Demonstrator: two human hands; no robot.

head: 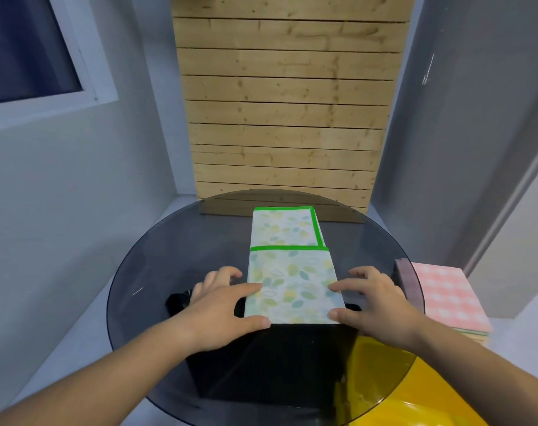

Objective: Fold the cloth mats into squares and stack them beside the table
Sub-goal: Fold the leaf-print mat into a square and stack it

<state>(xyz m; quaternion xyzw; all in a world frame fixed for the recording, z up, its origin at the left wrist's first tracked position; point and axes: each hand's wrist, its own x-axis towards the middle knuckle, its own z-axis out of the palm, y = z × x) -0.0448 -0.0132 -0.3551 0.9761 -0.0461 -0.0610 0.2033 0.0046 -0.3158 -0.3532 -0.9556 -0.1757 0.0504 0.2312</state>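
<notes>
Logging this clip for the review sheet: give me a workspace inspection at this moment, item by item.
Surface: round dark glass table, see-through, black base below it.
Job's things: leaf-print mat with green border, partly folded, lying on the table; stack of folded mats beside the table on the right, pink checked one on top.
Clutter: yellow object seen through the glass, near right; what it is, unclear.
Grippers: left hand and right hand, thumb and forefinger resting on the mat's near corners.
Cables: nothing seen.
Surroundings: wooden slat panel behind, window upper left, pale walls.
</notes>
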